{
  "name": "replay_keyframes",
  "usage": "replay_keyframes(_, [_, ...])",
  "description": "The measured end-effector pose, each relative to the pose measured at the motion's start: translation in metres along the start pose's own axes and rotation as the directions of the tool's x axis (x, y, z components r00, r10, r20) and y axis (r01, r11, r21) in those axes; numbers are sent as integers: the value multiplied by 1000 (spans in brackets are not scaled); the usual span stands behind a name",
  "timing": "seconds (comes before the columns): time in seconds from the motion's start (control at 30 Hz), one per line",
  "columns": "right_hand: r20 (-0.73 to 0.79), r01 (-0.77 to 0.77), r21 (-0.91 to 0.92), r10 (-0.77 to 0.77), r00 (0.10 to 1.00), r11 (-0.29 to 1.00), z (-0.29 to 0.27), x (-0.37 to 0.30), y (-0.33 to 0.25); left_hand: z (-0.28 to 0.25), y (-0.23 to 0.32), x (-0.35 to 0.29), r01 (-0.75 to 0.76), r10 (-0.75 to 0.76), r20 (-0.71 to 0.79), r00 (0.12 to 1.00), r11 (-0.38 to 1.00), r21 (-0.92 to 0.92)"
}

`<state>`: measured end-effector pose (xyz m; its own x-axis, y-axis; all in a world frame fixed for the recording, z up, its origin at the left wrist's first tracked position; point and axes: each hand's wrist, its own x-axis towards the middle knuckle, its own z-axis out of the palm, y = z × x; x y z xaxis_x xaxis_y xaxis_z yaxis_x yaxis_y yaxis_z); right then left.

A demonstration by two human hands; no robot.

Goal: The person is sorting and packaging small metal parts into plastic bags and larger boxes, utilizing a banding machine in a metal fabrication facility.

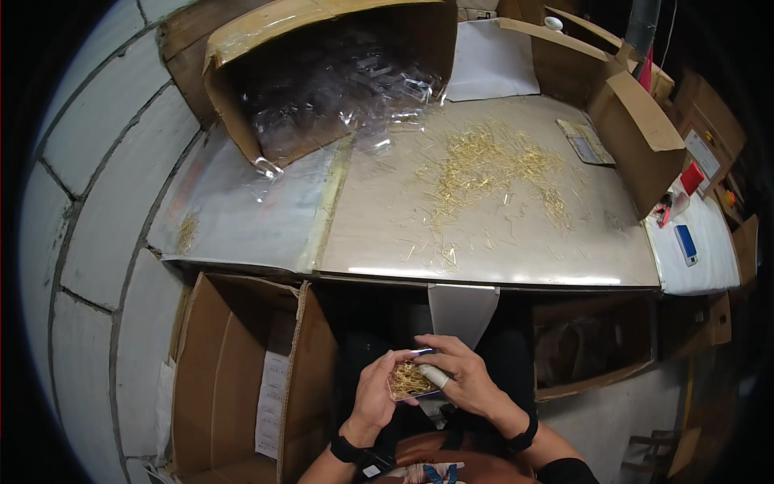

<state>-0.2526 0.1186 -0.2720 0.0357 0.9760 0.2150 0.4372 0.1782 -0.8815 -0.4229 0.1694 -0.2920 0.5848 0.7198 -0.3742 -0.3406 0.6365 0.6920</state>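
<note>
Below the table edge, over the lap, the left hand (375,395) cups a small clear plastic case of thin golden pins (409,379) while the right hand (461,375), fingers curled, grips its far side; holding it level should avoid spills.

- Bare strip along the near edge of the table (516,258), in front of the scattered gold pins (484,165)
- Tipped cardboard box (322,73) of clear plastic cases blocks the far left
- Open carton (637,129) walls the right edge
- Empty floor box (242,379) stands open at the left
</note>
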Motion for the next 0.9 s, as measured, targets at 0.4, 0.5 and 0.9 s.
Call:
replay_keyframes(0.4, [-291, -108, -445, -29, 956, 889, -51, 45, 1, -86, -48, 8, 169, -144, -224, 964, 980, 100])
replay_keyframes(0.5, [-265, -125, -688, -87, 960, 715, -32, 93, 12, -83, -76, 34, 265, -253, -184, 950, 963, 43])
replay_keyframes(0.9, [-209, -2, -440, -101, 973, 898, -76, 75, 19, -25, -98, 99, 401, -400, -45, 915, 916, 26])
